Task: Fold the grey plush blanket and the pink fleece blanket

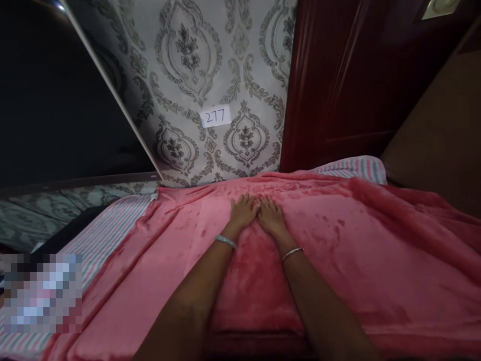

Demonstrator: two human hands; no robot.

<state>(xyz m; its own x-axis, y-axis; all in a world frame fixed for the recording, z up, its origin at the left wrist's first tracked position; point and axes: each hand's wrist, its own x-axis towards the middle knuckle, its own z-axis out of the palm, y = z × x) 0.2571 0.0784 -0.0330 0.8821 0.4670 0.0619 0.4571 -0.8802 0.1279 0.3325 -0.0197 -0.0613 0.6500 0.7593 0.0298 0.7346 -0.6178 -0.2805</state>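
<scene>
A pink fleece blanket [349,250] is spread over a bed. My left hand [243,210] and my right hand [271,214] lie flat on it side by side near the far middle, fingers stretched out and touching each other at the thumbs. Neither hand holds anything. Each wrist wears a thin silver bangle, the left bangle [226,241] and the right bangle [292,253]. A striped sheet [108,230] shows from under the blanket on the left, and a striped pillow or sheet end [356,166] peeks out at the far right.
Patterned grey wallpaper [210,65] with a small paper label reading 277 [215,116] stands behind the bed. A dark screen or mirror panel [56,100] fills the left. A dark red wooden door [345,80] stands right of the wall, with a brown panel [443,120] beside it.
</scene>
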